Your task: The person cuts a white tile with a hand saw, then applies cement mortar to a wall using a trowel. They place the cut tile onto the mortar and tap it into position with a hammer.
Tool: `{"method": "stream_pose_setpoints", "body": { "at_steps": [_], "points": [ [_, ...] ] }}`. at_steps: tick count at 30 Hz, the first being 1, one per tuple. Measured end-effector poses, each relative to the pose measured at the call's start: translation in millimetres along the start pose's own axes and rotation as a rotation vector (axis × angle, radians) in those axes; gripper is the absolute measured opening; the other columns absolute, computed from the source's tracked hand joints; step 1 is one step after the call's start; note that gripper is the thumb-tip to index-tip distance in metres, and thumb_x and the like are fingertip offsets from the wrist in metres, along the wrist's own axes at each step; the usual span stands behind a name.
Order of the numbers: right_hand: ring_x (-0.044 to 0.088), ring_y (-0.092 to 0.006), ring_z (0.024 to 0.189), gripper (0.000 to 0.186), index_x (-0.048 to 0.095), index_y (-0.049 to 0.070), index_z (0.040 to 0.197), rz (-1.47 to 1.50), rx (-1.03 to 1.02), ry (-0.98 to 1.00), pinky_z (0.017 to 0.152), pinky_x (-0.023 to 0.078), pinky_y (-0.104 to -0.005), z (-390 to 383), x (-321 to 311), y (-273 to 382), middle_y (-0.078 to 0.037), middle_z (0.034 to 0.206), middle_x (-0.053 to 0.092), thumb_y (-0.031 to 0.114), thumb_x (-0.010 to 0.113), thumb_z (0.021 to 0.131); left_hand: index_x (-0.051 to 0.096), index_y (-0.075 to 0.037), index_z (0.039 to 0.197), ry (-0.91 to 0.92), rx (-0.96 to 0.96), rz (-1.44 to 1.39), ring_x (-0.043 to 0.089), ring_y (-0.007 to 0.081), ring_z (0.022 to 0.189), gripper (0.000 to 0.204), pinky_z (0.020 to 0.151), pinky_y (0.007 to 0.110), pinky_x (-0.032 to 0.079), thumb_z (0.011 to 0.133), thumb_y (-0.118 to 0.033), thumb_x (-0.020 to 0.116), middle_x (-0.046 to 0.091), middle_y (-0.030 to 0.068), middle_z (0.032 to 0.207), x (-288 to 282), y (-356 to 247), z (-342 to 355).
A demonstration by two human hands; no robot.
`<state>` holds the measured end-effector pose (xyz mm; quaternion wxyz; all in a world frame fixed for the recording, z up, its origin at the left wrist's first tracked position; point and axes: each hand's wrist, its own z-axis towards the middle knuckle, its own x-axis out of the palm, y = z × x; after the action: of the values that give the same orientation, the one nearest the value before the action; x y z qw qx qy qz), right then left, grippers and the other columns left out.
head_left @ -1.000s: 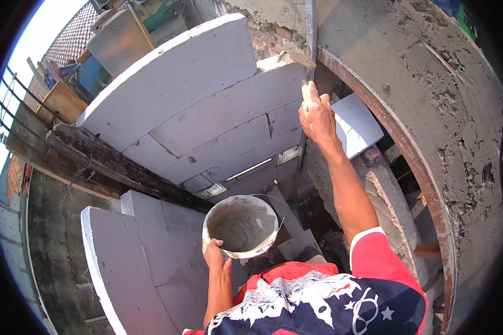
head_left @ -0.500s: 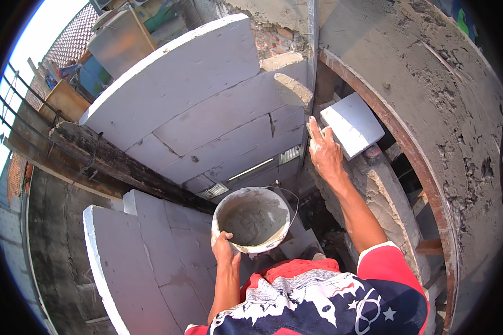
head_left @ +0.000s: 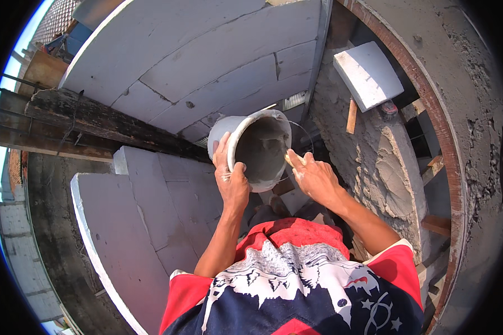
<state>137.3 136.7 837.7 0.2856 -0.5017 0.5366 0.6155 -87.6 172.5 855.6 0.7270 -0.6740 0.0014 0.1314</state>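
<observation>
A white bucket point(head_left: 222, 127) is tipped to the right in front of me, its mouth facing my right hand. Grey wet mortar point(head_left: 261, 152) coats the inside and lies in it. My left hand point(head_left: 231, 181) is closed on the bucket's left rim, fingers along the outside and thumb at the edge. Smears of mortar show on its skin. At the right rim my right hand point(head_left: 317, 177) is closed on a small pale hand tool point(head_left: 294, 158). That tool reaches into the bucket's mouth; its exact kind cannot be made out. A thin wire handle hangs loosely beyond the rim.
A light block wall point(head_left: 223, 61) stands ahead, and a lower block wall point(head_left: 123, 223) at left. Between them runs a dark beam point(head_left: 117, 124). To the right, a white block point(head_left: 368, 75) rests on a rough mortared ledge point(head_left: 369, 167), beside a wood strip point(head_left: 351, 116) and rusty curved frame point(head_left: 430, 92).
My right hand has come down from near the wall's right end to the bucket, tool in hand. The bucket has been raised and tipped rightward by my left hand. The view has tilted down.
</observation>
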Motion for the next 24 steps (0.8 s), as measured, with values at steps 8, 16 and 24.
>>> {"method": "stream_pose_setpoints", "body": {
  "at_steps": [8, 16, 24],
  "points": [
    [0.069, -0.0275, 0.064, 0.057, 0.047, 0.001, 0.156, 0.799, 0.152, 0.593, 0.054, 0.055, -0.0399, 14, -12, -2, -0.022, 0.092, 0.067, 0.029, 0.054, 0.107, 0.063, -0.002, 0.142, 0.180, 0.233, 0.083, 0.020, 0.0376, 0.162, 0.068, 0.130, 0.051, 0.015, 0.076, 0.002, 0.050, 0.053, 0.0111, 0.158, -13, 13, 2],
    [0.052, -0.0089, 0.059, 0.071, 0.027, 0.003, 0.166, 2.123, 0.111, 0.701, 0.046, 0.042, -0.0214, -20, -4, -38, -0.012, 0.098, 0.061, 0.033, 0.057, 0.109, 0.053, 0.002, 0.138, -0.173, -0.229, -0.725, 0.067, 0.0295, 0.113, 0.057, 0.106, 0.043, 0.053, 0.081, 0.006, 0.049, 0.066, 0.0137, 0.127, -36, 14, 35],
    [0.060, -0.0102, 0.064, 0.063, 0.042, 0.004, 0.157, 1.768, -0.122, -0.337, 0.053, 0.050, -0.0260, 93, -86, -32, -0.008, 0.098, 0.063, 0.040, 0.059, 0.108, 0.047, 0.000, 0.149, -0.281, -0.362, -0.718, 0.063, 0.0386, 0.126, 0.072, 0.113, 0.055, 0.052, 0.077, 0.001, 0.048, 0.060, 0.0197, 0.138, -71, 34, -14]
  ]
}}
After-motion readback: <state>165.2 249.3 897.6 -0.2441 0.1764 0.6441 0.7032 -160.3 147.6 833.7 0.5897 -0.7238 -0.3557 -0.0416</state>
